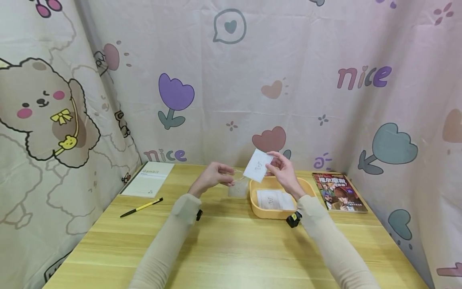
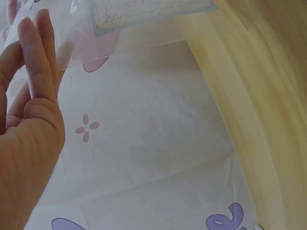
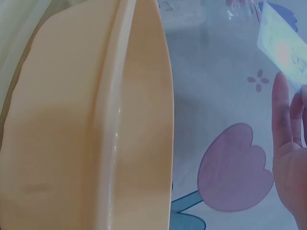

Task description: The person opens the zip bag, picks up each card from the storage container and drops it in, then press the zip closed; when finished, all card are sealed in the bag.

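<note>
My left hand (image 1: 215, 176) has its thumb and fingertips clamped on the mouth of a clear plastic bag (image 1: 238, 189), which hangs near the far edge of the table (image 1: 231, 249); in the left wrist view a pale printed piece shows in or behind the plastic, and I cannot tell which. My right hand (image 1: 283, 173) pinches 1 white card (image 1: 258, 166) between thumb and fingers at its right side. I hold the card tilted and raised, close to the bag's mouth and by the far left corner of an orange basket (image 1: 267, 213). That basket stands towards the table's far edge, with more white cards (image 1: 275, 199) lying in it; I cannot count them. At the table's far left corner lies a notepad (image 1: 148, 179), a yellow and black pen (image 1: 142, 207) just below it. A book (image 1: 339, 192) with a dark cover lies by the far right corner.
</note>
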### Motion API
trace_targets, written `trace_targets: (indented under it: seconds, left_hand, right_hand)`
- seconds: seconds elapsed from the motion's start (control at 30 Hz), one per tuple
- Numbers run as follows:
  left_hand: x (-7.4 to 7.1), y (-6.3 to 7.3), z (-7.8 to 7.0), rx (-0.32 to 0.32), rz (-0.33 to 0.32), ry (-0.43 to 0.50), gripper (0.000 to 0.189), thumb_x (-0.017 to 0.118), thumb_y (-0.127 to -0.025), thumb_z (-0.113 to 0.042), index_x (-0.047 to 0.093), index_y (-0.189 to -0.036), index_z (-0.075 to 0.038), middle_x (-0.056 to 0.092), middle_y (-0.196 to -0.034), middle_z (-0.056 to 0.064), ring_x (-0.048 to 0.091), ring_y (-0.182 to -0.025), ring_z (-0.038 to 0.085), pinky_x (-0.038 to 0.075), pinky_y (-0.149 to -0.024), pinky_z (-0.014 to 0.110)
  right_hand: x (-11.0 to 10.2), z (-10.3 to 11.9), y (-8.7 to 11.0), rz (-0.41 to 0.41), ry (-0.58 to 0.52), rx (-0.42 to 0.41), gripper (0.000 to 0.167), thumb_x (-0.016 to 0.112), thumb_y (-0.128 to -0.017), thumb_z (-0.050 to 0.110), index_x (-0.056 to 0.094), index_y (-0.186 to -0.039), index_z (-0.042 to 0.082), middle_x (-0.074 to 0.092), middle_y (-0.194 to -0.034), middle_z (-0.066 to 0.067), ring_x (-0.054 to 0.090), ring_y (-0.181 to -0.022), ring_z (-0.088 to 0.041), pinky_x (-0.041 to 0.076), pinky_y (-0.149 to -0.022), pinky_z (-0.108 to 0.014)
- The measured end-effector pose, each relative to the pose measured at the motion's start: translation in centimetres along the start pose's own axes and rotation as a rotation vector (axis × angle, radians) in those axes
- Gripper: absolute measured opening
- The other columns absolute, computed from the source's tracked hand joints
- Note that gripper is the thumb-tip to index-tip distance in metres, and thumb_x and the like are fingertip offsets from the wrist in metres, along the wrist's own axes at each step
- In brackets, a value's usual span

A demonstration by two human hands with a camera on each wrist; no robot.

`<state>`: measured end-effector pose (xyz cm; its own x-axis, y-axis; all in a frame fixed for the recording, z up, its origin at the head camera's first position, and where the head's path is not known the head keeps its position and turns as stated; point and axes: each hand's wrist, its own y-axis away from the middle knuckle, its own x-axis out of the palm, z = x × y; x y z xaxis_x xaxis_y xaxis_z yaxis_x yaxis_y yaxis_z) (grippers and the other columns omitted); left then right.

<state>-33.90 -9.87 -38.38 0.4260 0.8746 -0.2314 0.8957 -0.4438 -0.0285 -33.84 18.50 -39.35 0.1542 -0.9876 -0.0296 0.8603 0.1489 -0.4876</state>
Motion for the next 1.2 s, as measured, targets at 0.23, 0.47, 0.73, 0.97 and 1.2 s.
trace_targets:
  seconds: [0.23,0.47,0.73,0.97,1.2]
  left_hand:
    - [0.0,0.0,-0.1,0.003,0.005,-0.014,0.043,0.071,-0.086,0.003,0.058,-0.126,0.011,0.066,-0.114,0.031,0.074,-0.078,0.022,0.064,-0.079,0.039]
    - [0.1,0.0,-0.4,0.005,0.008,-0.027,0.042,0.071,-0.086,0.002,0.059,-0.125,0.011,0.066,-0.114,0.031,0.074,-0.078,0.022,0.064,-0.076,0.035]
    - [0.3,0.0,-0.5,0.02,0.018,-0.026,0.041,0.07,-0.086,0.004,0.058,-0.124,0.014,0.07,-0.105,0.028,0.074,-0.076,0.023,0.064,-0.078,0.04]
    - [0.4,-0.1,-0.5,0.027,0.022,-0.009,0.038,0.068,-0.087,0.005,0.058,-0.124,0.013,0.064,-0.113,0.036,0.074,-0.076,0.022,0.064,-0.074,0.035]
    - [0.4,-0.1,-0.8,0.015,-0.004,0.012,0.04,0.07,-0.085,0.006,0.058,-0.122,0.014,0.067,-0.112,0.031,0.074,-0.075,0.022,0.057,-0.09,0.056]
  right_hand:
    - [1.5,0.2,-0.3,-0.028,-0.04,-0.032,0.042,0.057,-0.092,-0.011,0.043,-0.131,-0.002,0.059,-0.093,-0.005,0.064,-0.085,-0.013,0.065,-0.066,-0.033]
    - [2.7,0.4,-0.3,-0.049,-0.048,-0.069,0.039,0.054,-0.094,-0.011,0.041,-0.129,0.0,0.055,-0.094,-0.004,0.063,-0.084,-0.014,0.065,-0.067,-0.036]
    - [3.6,0.4,-0.3,-0.058,-0.053,-0.114,0.037,0.053,-0.095,-0.01,0.039,-0.128,-0.002,0.052,-0.098,-0.007,0.06,-0.084,-0.015,0.065,-0.07,-0.039]
    - [4.4,0.6,-0.6,-0.003,-0.025,-0.136,0.036,0.053,-0.096,-0.007,0.036,-0.128,-0.003,0.051,-0.102,-0.012,0.061,-0.089,-0.016,0.064,-0.075,-0.044]
    - [5.1,3.0,0.1,0.038,0.203,-0.193,0.031,0.053,-0.094,-0.011,0.046,-0.124,-0.005,0.05,-0.095,-0.026,0.061,-0.082,-0.02,0.063,-0.067,-0.025]
